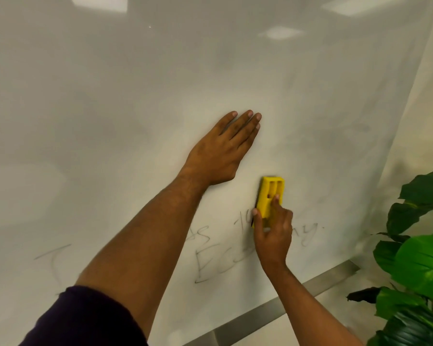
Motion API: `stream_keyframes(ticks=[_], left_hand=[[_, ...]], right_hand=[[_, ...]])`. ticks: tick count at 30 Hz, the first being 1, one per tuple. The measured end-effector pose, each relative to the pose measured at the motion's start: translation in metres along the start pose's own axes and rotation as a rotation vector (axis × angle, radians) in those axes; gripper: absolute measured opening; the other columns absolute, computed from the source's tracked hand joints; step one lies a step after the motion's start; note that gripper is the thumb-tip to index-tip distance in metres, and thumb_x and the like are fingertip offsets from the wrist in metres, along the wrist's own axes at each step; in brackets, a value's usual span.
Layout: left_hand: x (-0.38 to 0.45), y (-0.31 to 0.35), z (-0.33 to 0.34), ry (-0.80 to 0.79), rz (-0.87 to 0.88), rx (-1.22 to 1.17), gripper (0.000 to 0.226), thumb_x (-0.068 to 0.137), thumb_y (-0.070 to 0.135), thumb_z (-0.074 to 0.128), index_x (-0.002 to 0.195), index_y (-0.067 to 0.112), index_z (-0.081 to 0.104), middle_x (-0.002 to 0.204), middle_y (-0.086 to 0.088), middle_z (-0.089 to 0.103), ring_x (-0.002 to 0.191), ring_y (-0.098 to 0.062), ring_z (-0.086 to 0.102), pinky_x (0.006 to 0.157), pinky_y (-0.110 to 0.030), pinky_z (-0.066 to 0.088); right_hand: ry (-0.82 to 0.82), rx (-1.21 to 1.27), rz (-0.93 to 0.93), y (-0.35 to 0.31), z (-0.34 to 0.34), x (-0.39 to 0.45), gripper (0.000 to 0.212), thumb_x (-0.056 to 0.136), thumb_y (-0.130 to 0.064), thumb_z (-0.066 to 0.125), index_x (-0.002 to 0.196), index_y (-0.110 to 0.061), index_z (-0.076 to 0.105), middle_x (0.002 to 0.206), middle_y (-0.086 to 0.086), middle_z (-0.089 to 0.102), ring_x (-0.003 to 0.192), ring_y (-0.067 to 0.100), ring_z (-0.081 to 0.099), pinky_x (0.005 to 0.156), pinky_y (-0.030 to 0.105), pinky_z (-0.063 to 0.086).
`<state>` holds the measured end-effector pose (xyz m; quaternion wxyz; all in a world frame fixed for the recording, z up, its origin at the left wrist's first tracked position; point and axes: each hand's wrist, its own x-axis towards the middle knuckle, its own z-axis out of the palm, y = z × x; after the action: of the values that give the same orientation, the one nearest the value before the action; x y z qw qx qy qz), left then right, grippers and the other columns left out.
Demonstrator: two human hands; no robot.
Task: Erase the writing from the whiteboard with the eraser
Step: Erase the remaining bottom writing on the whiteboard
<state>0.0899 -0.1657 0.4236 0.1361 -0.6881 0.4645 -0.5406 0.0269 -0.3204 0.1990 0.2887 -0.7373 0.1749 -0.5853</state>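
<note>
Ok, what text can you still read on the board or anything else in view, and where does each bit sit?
"E" then a letter like "c": whiteboard, lower middle, beside the right hand; the rest is hidden behind it.
"ny." or similar: right of that hand; faint, uncertain.
"as" or "ds": above the "E"; partly hidden by the left forearm.
Strokes by the eraser: unreadable.
"T"-like stroke: lower left; partial.
Eraser: no label visible.
</note>
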Motion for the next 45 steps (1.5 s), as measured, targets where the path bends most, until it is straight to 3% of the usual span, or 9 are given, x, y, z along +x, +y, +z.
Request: stream_keyframes(ticks=[5, 14, 19, 23, 27, 32, 36, 41, 45], left_hand=[[-0.001, -0.001, 0.000, -0.008, 0.005, -0.002, 0.066, 0.102, 0.012, 0.030, 0.165, -0.001, 0.016, 0.173, -0.020, 0.011, 0.162, -0.036, 0.010, 0.132, -0.051, 0.012], [-0.004, 0.000, -0.001, -0.009, -0.003, -0.013, 0.064, 0.103, 0.010, 0.027, 0.165, -0.001, 0.015, 0.174, -0.019, 0.010, 0.162, -0.036, 0.009, 0.132, -0.051, 0.012], [-0.017, -0.002, 0.001, -0.059, 0.019, -0.014, 0.063, 0.107, 0.012, 0.022, 0.167, 0.002, 0.007, 0.174, -0.017, 0.003, 0.162, -0.034, 0.003, 0.133, -0.049, 0.009], [-0.024, -0.003, 0.000, -0.055, 0.040, -0.006, 0.062, 0.107, 0.015, 0.024, 0.167, 0.002, 0.010, 0.175, -0.016, 0.006, 0.162, -0.033, 0.006, 0.133, -0.048, 0.010], [-0.027, -0.003, 0.000, -0.062, 0.058, 0.011, 0.062, 0.108, 0.015, 0.026, 0.167, 0.003, 0.009, 0.175, -0.017, 0.006, 0.162, -0.033, 0.006, 0.133, -0.048, 0.009], [-0.033, -0.005, -0.001, -0.064, 0.083, 0.013, 0.062, 0.108, 0.015, 0.029, 0.167, 0.003, 0.012, 0.174, -0.016, 0.008, 0.162, -0.032, 0.009, 0.133, -0.048, 0.013], [-0.042, -0.009, -0.002, -0.082, 0.102, 0.019, 0.061, 0.109, 0.015, 0.026, 0.167, 0.004, 0.012, 0.175, -0.014, 0.008, 0.162, -0.031, 0.009, 0.133, -0.047, 0.013], [-0.048, -0.009, -0.004, -0.077, 0.105, 0.005, 0.061, 0.108, 0.015, 0.028, 0.167, 0.005, 0.013, 0.174, -0.013, 0.010, 0.162, -0.030, 0.011, 0.133, -0.045, 0.013], [-0.052, -0.012, -0.006, -0.084, 0.122, 0.020, 0.061, 0.109, 0.016, 0.028, 0.167, 0.005, 0.014, 0.174, -0.013, 0.010, 0.162, -0.029, 0.012, 0.132, -0.046, 0.015]], right_hand=[[-0.093, -0.139, -0.573, 0.039, -0.006, 0.006, 0.074, 0.099, -0.041, 0.062, 0.161, -0.033, 0.024, 0.113, 0.013, 0.056, 0.092, 0.029, 0.056, 0.072, 0.038, 0.046], [-0.167, -0.214, -0.710, 0.041, -0.003, 0.000, 0.070, 0.098, -0.039, 0.062, 0.159, -0.029, 0.029, 0.109, 0.013, 0.056, 0.088, 0.031, 0.056, 0.075, 0.040, 0.042], [0.036, -0.071, 0.067, 0.027, 0.000, -0.007, 0.066, 0.097, -0.042, 0.062, 0.153, -0.019, 0.039, 0.107, 0.016, 0.053, 0.085, 0.032, 0.056, 0.074, 0.048, 0.054], [-0.138, -0.200, -0.414, 0.038, -0.008, -0.014, 0.060, 0.096, -0.042, 0.062, 0.147, -0.016, 0.046, 0.110, 0.015, 0.056, 0.089, 0.028, 0.055, 0.072, 0.037, 0.045], [0.011, -0.026, 0.279, 0.021, -0.006, -0.006, 0.062, 0.095, -0.047, 0.059, 0.145, -0.012, 0.045, 0.125, 0.015, 0.055, 0.108, 0.041, 0.060, 0.086, 0.051, 0.051], [-0.077, 0.018, 0.054, -0.004, 0.000, -0.030, 0.066, 0.096, -0.045, 0.068, 0.147, -0.013, 0.042, 0.124, 0.010, 0.054, 0.103, 0.025, 0.058, 0.080, 0.037, 0.051], [0.102, 0.242, 0.645, -0.017, 0.006, -0.010, 0.059, 0.095, -0.045, 0.068, 0.138, -0.012, 0.045, 0.139, 0.010, 0.053, 0.123, 0.036, 0.055, 0.094, 0.041, 0.045], [-0.048, 0.263, 0.384, -0.049, 0.005, -0.051, 0.057, 0.085, -0.060, 0.072, 0.127, -0.030, 0.045, 0.118, 0.001, 0.063, 0.102, 0.024, 0.065, 0.086, 0.042, 0.055], [0.112, 0.309, 0.615, -0.040, 0.004, -0.026, 0.055, 0.085, -0.055, 0.076, 0.121, -0.024, 0.047, 0.094, -0.001, 0.062, 0.086, 0.022, 0.063, 0.083, 0.046, 0.055]])
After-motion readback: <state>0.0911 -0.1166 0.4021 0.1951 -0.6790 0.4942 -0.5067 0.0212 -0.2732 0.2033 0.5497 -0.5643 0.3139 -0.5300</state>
